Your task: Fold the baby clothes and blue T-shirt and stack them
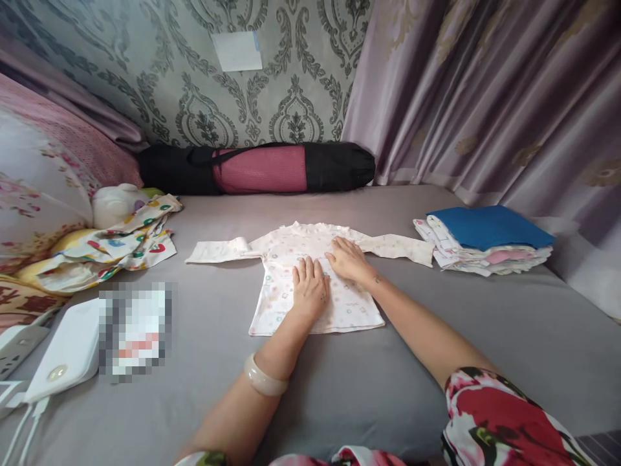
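A small pale pink long-sleeved shirt (276, 291) with a fine print lies spread flat on the grey sheet, its collar away from me and both sleeves stretched out sideways. My left hand (310, 288) rests flat on the middle of the shirt's front, fingers extended. Higher up, near the right shoulder, my right hand (348, 260) presses palm down with its fingers stretched out. Neither hand grips the cloth. The shirt's hem lies toward me, partly covered by my left forearm, which wears a pale bangle (264, 377).
At right stands a stack of folded clothes (495, 236), blue on top. A black and pink rolled bag (259, 169) lies along the wall. On the left are a patterned garment (130, 243), a white power bank (68, 349) with cables, a power strip (19, 346) and a blurred-out object (138, 330).
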A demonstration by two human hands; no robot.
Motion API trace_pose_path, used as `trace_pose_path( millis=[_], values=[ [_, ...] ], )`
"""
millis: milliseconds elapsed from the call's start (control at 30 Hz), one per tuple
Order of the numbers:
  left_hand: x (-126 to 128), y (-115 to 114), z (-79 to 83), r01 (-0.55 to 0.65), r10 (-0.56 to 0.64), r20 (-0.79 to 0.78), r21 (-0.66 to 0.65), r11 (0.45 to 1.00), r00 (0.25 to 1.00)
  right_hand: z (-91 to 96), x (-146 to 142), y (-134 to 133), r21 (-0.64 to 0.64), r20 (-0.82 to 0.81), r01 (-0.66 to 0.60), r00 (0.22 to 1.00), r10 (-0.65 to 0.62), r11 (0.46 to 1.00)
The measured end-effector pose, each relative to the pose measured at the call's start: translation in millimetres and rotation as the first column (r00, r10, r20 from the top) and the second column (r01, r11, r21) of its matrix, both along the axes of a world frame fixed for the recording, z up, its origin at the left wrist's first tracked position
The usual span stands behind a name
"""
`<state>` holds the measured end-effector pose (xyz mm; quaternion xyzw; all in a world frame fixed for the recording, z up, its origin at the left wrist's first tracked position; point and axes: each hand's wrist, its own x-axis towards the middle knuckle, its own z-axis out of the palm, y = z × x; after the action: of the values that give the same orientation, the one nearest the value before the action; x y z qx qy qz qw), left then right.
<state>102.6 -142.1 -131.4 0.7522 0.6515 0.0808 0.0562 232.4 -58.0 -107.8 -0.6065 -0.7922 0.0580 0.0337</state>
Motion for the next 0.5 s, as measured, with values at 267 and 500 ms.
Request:
trace_pose_path(
  millis=[267, 500],
  values=[
    [2.2, -1.9, 0.5, 0.154, -0.153, 0.049, -0.008, 0.988, 0.987, 21.4, 29.0, 72.9, -0.029, 0.017, 0.175, 0.985, -0.175, 0.984],
    [-1.9, 3.0, 3.7, 0.029, -0.021, 0.083, -0.102, 0.994, 0.996, 7.3, 31.0, 94.9, -0.007, 0.043, 0.143, 0.989, -0.142, 0.99]
  ],
)
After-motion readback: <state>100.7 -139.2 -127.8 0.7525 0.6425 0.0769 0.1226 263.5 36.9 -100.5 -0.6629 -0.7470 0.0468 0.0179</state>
